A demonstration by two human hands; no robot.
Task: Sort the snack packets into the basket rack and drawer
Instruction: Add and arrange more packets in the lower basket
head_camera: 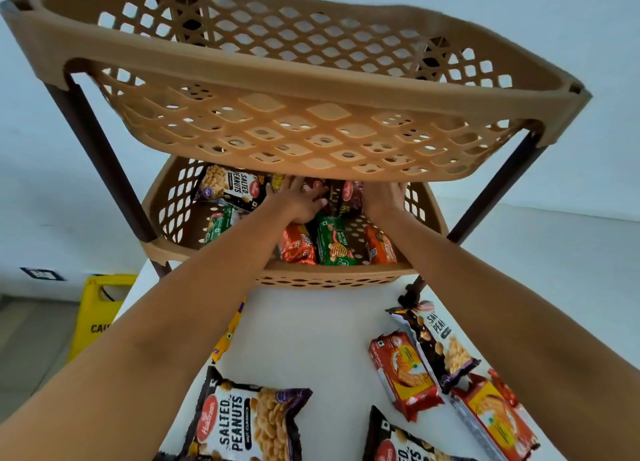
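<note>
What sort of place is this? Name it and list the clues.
Probably a plain indoor workroom: bare white wall, white table, yellow caution sign on the floor.

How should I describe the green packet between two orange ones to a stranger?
Find the tan basket rack, then its lower basket. Three packets stand in a row by its front wall. The green packet is the middle one, between two orange packets.

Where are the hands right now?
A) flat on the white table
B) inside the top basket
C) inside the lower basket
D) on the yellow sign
C: the left hand and the right hand both reach under the top basket into the lower basket, among the snack packets there.
</note>
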